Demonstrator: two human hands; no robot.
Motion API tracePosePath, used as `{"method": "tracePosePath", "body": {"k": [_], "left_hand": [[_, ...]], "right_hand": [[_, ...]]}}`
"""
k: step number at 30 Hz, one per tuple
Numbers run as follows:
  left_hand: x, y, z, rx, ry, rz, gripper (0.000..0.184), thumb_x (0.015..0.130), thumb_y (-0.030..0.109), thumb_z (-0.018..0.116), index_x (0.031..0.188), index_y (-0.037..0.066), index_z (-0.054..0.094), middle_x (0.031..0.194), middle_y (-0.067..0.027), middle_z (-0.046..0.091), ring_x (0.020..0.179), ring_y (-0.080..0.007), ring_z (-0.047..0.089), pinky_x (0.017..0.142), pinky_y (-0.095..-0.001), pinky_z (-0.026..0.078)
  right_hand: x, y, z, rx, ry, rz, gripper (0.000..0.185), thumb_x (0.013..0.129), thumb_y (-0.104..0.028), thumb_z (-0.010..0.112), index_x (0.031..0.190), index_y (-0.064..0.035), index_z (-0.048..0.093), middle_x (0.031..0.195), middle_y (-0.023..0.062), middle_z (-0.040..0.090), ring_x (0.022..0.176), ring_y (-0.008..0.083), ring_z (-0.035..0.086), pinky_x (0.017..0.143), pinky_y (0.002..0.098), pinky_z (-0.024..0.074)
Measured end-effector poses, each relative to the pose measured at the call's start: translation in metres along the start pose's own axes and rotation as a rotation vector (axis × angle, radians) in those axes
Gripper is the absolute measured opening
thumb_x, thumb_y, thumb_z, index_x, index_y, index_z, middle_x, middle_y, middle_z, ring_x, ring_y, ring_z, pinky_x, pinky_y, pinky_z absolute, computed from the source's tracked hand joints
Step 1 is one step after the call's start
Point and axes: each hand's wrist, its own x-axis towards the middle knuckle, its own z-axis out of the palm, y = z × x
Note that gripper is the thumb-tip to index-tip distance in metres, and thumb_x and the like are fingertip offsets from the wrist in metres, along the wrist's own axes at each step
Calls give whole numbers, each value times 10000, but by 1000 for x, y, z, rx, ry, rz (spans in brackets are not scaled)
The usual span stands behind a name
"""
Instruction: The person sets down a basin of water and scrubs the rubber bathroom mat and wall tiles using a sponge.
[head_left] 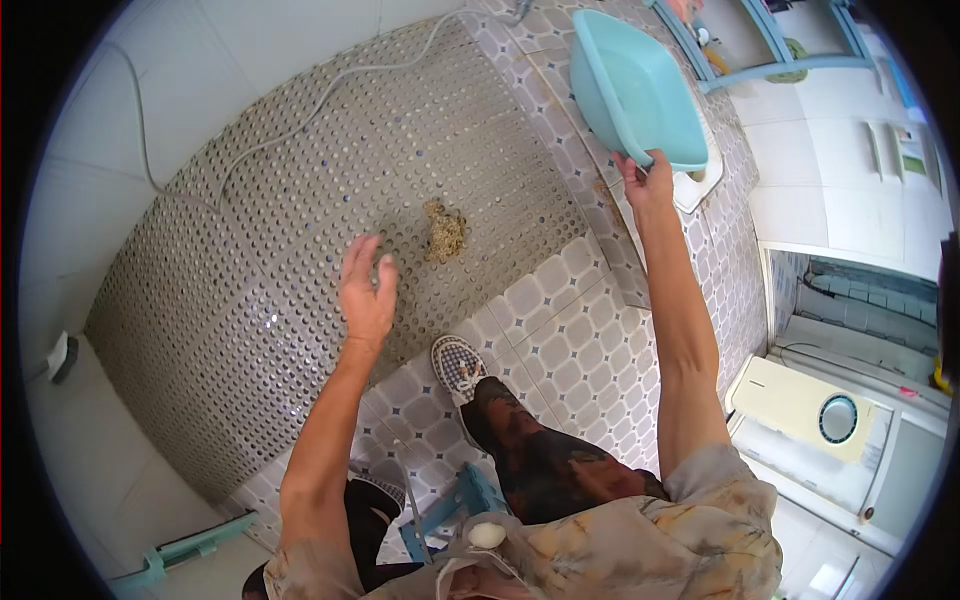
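A light blue plastic basin (pixel 650 95) is tilted over a white squat toilet (pixel 712 180) on the raised tiled step. My right hand (pixel 648 180) grips the near rim of the basin. Over the pebbled floor mat (pixel 330 150), my left hand (pixel 368 290) is raised with its fingers apart and nothing in it. A clump of tan, stringy material (pixel 445 232) lies on the mat, to the right of my left hand.
A grey hose (pixel 340 78) runs along the mat and wall. A blue shelf rack (pixel 790 68) stands at the upper right, a cream appliance panel (pixel 800 408) at the right. A brush (pixel 62 357) hangs at the left. A blue stool (pixel 465 505) is by my legs.
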Motion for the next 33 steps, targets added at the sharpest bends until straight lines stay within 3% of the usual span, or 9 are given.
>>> {"method": "tracePosePath", "body": {"k": [5,8,14,17,18,24,28,30,33], "left_hand": [[3,-1,15,-217,-146,-122,333,915,159,568,1197,-17,594,1218,-158,597,1130,-225,570,952,-314,442],[5,8,15,-433,-227,-348,387,898,212,600,1198,-32,588,1174,-200,617,1122,-280,572,984,-358,419],[46,32,-15,-570,-283,-490,631,908,420,587,1298,-67,490,1182,-154,610,1106,-213,581,943,-331,452],[79,53,-57,-568,-356,-499,859,856,613,542,1349,-80,417,1235,-198,571,1133,-251,562,959,-368,445],[89,55,-69,-560,-376,-496,913,840,652,523,1363,-84,388,1259,-216,546,1149,-263,549,963,-375,442],[116,57,-159,-489,-468,-628,1119,768,809,422,1432,-77,259,1384,-283,400,1263,-306,450,982,-399,425],[91,48,-214,-289,-648,-661,1055,790,778,415,1393,-83,334,1295,-308,483,1173,-327,537,900,-450,498],[61,41,-228,-279,-651,-763,723,822,424,638,1289,-97,451,1086,-280,614,954,-308,655,765,-378,567],[-12,3,-244,-314,-476,-848,571,707,98,598,1221,-119,479,971,-207,641,815,-247,664,722,-345,567]], "right_hand": [[-38,8,7,7,-66,16,404,806,-46,527,1159,112,412,1086,236,523,852,400,628,561,223,570],[-68,11,-2,-43,-111,17,430,792,-31,529,1173,120,397,1108,230,509,897,428,624,513,185,536],[-129,25,-18,-76,-248,110,447,797,-3,482,1213,123,376,1191,238,499,991,458,612,485,198,517],[-153,43,-24,-103,-306,107,432,785,-13,497,1195,104,422,1193,210,529,1124,384,557,802,399,583],[-159,52,-28,-92,-316,99,444,778,-13,509,1204,86,434,1195,162,540,1159,306,538,985,473,478],[-194,96,-34,-238,-503,262,369,774,-48,549,1128,55,554,1105,104,620,1016,211,610,912,332,482],[-210,117,-18,-430,-748,302,316,770,-72,550,1040,75,623,993,101,667,891,177,642,837,310,497],[-215,128,-8,-555,-863,332,317,767,-82,553,1030,77,630,973,98,667,861,165,635,807,301,496],[-218,148,11,-736,-1036,362,304,764,-100,556,998,73,646,926,84,666,807,143,616,755,283,485]]}}
